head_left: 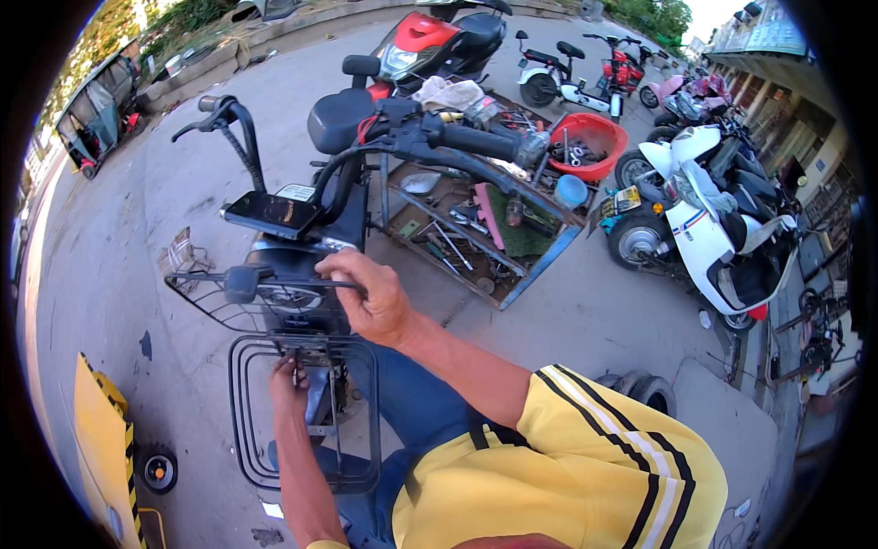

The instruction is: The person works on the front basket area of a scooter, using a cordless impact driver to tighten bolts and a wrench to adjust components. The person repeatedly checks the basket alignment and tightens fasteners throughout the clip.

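Note:
An electric scooter (334, 197) with a phone (270, 213) at its handlebar stands before me. My right hand (370, 302) is closed on the rim of its black wire front basket (210, 302), fingers curled over the metal. Lower down, my left hand (291, 377) is closed at the bracket by the inner end of a black tubular rack (236, 412); what its fingers grip is small and partly hidden. The rack lies between my knees, below the basket.
A metal cart (540, 265) with tools and a red tub (611, 142) stands at right of the handlebar. Several scooters (695, 247) are parked beyond. A yellow board (96, 439) and small wheel (161, 465) are at lower left; tires (654, 395) lie behind my right arm.

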`<state>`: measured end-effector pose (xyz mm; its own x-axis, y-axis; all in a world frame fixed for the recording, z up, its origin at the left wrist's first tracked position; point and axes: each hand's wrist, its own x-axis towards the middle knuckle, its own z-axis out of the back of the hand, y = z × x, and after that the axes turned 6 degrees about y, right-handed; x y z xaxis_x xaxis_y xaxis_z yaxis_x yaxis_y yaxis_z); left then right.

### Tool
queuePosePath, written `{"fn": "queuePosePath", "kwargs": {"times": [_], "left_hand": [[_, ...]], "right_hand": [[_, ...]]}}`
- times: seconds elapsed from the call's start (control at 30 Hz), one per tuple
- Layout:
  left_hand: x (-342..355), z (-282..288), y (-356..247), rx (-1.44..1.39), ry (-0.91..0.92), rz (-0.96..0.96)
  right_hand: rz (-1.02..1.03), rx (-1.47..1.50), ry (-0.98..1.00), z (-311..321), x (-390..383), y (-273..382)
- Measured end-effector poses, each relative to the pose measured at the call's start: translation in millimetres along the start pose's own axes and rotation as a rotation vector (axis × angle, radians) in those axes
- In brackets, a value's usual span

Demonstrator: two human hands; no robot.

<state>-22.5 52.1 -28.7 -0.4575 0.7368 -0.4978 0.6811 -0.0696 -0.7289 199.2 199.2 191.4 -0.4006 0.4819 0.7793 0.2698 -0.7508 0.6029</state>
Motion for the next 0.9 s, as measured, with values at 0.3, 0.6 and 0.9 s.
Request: {"fn": "queuePosePath", "kwargs": {"times": [0.3,0.6,0.9], "left_hand": [[-34.6,-31.6,5.5,1.814,-0.179,-1.099],[11.6,4.8,3.9,-0.399,-0.082,0.045],[1.8,1.1,24.8,1.216,-0.172,-0.541]], "right_hand": [[-0.046,0.034,-0.019,0.3,-4.8,-0.6],[-0.011,-0.031,-0.029,-0.5,-1.2,-0.8],[-0.017,0.006,-0.026,-2.6,-3.0,-2.9]]}}
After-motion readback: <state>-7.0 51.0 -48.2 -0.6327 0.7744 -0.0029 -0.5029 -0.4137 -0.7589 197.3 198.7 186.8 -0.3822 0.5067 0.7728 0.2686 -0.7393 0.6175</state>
